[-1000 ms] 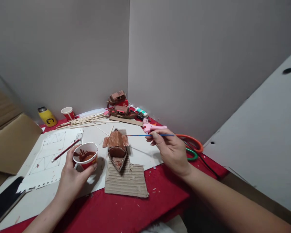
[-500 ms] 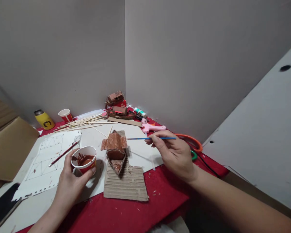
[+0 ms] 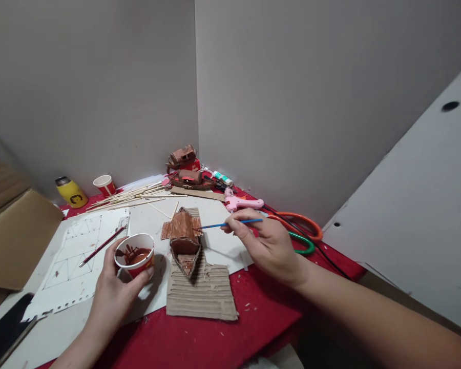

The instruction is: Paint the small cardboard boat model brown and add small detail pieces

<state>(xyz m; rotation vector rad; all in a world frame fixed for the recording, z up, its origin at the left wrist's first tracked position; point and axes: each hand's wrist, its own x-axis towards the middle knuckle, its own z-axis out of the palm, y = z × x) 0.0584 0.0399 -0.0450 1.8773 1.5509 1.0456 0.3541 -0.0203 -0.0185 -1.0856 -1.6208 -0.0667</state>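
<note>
My left hand (image 3: 117, 292) is wrapped round a paper cup (image 3: 135, 271) with brown paint (image 3: 138, 256) inside and streaks up its inner wall. Between thumb and fingers, my right hand (image 3: 267, 243) pinches a thin blue paintbrush (image 3: 213, 225). Its tip reaches the right side of a small brown cardboard boat model (image 3: 184, 231), at the flap beside the curved roof. The boat's pointed end faces me, and it rests on a piece of corrugated cardboard (image 3: 202, 298).
A pencil (image 3: 102, 246) lies on a paper with drawings (image 3: 69, 256). Behind are thin wooden sticks (image 3: 138, 195), a yellow bottle (image 3: 72, 192), another paper cup (image 3: 105, 185), two brown boat models (image 3: 188, 178) and a pink glue gun (image 3: 242, 200). Orange-handled (image 3: 311, 225) and green-handled scissors (image 3: 305, 243) lie right.
My right hand has moved left, bringing the brush tip onto the boat's right flap. More of the green handle shows. My left hand still holds the cup, nearly in place.
</note>
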